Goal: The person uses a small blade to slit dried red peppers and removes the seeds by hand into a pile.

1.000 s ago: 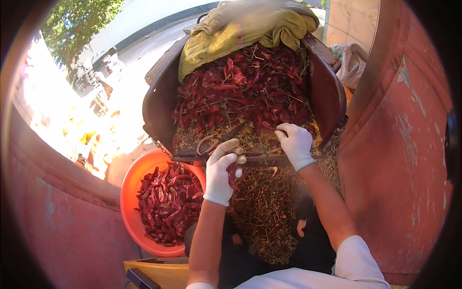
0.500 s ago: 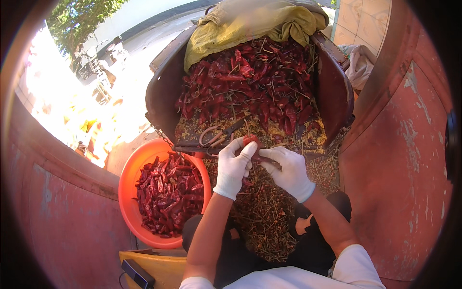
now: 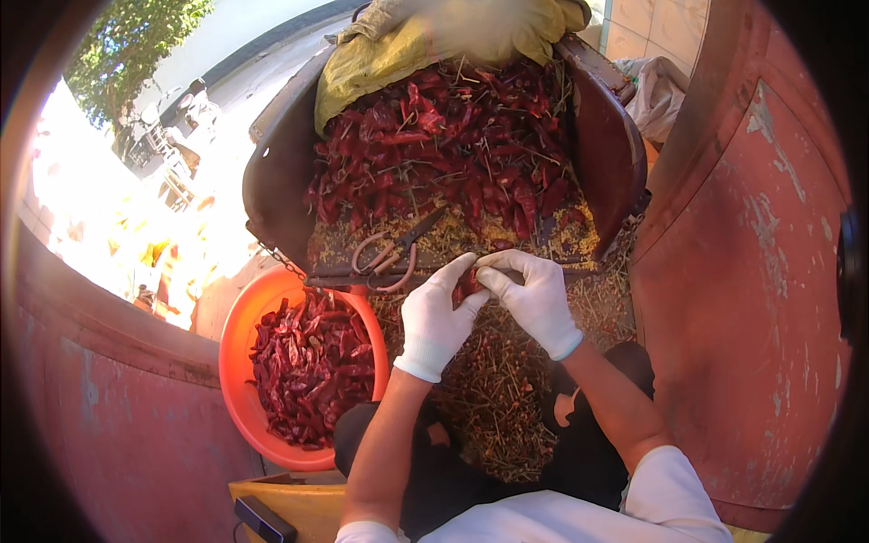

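Note:
Both my hands wear white gloves and meet just in front of the cart's edge. A dried red chili pepper, partly hidden by fingers, is gripped in my left hand. The closed fingers of my right hand pinch its upper end. Beyond my hands, a large heap of dried red chili peppers with stems fills the metal cart. A pair of scissors with pinkish handles lies on the cart's near edge. To the left, an orange basin holds many chili peppers.
Cut stems cover the ground between my knees. A yellow sack drapes over the far part of the heap. Worn red metal panels stand on both sides. A yellow wooden piece with a dark device sits at lower left.
My view has shifted slightly, so the cart appears further left and higher. My right hand has come closer to the left, its fingertips now meeting the left ones at the pepper.

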`<state>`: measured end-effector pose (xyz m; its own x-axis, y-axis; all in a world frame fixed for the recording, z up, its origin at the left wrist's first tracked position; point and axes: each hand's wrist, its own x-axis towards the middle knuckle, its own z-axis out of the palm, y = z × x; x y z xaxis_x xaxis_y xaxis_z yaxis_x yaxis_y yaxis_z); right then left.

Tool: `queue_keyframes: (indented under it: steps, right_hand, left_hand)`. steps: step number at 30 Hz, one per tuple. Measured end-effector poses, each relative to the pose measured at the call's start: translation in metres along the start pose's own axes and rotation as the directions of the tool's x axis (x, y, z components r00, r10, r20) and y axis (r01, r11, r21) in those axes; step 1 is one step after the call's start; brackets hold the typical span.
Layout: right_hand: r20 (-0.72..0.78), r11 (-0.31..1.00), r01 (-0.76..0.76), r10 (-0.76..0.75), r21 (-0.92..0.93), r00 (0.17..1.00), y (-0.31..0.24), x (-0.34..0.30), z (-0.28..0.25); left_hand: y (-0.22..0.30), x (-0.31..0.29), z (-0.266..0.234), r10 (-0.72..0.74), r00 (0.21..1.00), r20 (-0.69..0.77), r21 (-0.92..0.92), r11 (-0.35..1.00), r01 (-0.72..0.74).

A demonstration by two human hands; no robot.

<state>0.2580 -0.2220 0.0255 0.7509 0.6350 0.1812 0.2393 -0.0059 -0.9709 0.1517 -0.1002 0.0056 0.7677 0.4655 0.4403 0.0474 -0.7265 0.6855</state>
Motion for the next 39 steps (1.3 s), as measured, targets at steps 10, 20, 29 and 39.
queue_keyframes:
  steps: [10,20,29,39]
  right_hand:
    - [0.093,0.703,0.56,-0.585,-0.439,0.806,0.007,0.0,-0.002]
    - [0.136,0.847,-0.241,0.2,0.474,0.97,-0.002,0.001,-0.007]
    - [-0.047,0.8,-0.185,0.257,0.571,0.965,0.005,0.042,-0.052]
    - [-0.212,0.535,-0.072,-0.204,-0.842,0.956,0.065,0.084,-0.055]
  left_hand:
    - [0.002,0.001,0.0,-0.014,0.987,0.159,0.113,0.994,-0.004]
    - [0.01,-0.004,0.003,-0.208,0.966,0.151,-0.418,0.872,0.253]
    - [0.017,-0.002,-0.018,-0.415,0.886,0.205,-0.793,0.46,0.399]
    - [0.005,0.003,-0.019,-0.437,0.863,0.253,-0.8,0.408,0.441]
